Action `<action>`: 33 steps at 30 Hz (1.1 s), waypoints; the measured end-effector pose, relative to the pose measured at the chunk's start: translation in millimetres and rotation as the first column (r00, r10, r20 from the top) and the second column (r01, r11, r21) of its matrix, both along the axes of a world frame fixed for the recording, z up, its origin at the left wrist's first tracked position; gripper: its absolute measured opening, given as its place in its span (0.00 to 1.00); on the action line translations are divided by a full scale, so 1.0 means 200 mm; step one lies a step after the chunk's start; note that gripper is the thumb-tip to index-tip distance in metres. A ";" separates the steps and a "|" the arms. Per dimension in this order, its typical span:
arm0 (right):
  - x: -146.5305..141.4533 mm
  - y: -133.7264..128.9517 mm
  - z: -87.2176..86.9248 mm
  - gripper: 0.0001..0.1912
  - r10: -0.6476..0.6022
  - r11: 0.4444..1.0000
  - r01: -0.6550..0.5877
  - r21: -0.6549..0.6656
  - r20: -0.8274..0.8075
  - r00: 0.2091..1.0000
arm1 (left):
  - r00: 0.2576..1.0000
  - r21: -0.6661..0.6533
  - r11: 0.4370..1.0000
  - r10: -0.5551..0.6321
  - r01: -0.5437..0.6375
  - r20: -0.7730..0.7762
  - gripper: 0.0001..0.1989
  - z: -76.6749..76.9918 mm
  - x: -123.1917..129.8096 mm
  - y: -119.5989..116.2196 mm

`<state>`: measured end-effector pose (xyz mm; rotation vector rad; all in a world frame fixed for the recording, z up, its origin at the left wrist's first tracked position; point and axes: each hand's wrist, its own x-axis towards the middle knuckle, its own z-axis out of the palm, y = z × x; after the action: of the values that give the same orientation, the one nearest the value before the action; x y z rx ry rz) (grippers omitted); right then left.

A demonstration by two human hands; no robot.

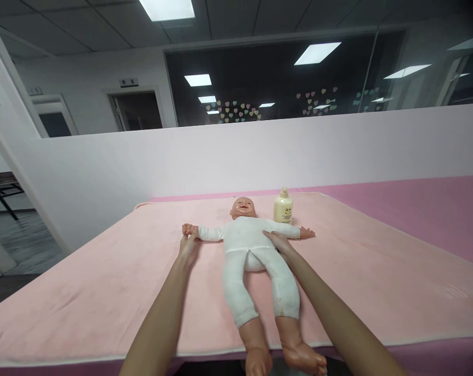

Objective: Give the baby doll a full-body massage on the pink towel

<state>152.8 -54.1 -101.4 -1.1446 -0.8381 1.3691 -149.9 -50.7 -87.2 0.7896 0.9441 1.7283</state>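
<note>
A baby doll (246,237) in a white cloth suit lies face up on the pink blanket (122,292), its head pointing away from me. Its arms are spread, and its bare feet reach over the near edge. On the left, my left hand (188,246) is closed around the doll's hand (188,228) at the wrist. My right hand (278,242) rests against the side of the doll's torso below the other arm, fingers stretched onto the white cloth. A pale yellow pump bottle (283,207) stands upright behind that arm, to the right of the head.
A low white wall (236,159) borders the far side of the padded pink surface (428,203). Above it is a dark window (275,78) with heart stickers. At far left, a dark table (3,183) stands on the floor beyond the opening.
</note>
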 end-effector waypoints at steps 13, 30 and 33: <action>0.01 0.01 -0.02 0.06 0.002 1.000 -0.002 0.026 -0.018 1.000 | 0.999 -0.003 0.999 0.034 -0.034 -0.014 0.18 0.01 0.01 0.00; 0.01 0.01 -0.03 0.07 0.018 0.999 -0.017 0.047 -0.018 1.000 | 0.998 0.001 0.998 0.067 -0.067 0.022 0.16 0.01 0.01 0.00; 0.01 0.00 -0.03 0.07 0.002 0.999 -0.002 0.050 0.001 1.000 | 0.999 0.005 0.999 0.042 -0.042 0.005 0.19 0.02 0.01 -0.01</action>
<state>154.0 -53.4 -106.5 -1.1060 -0.8694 1.3428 -148.1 -52.8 -83.4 0.7733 0.9599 1.7685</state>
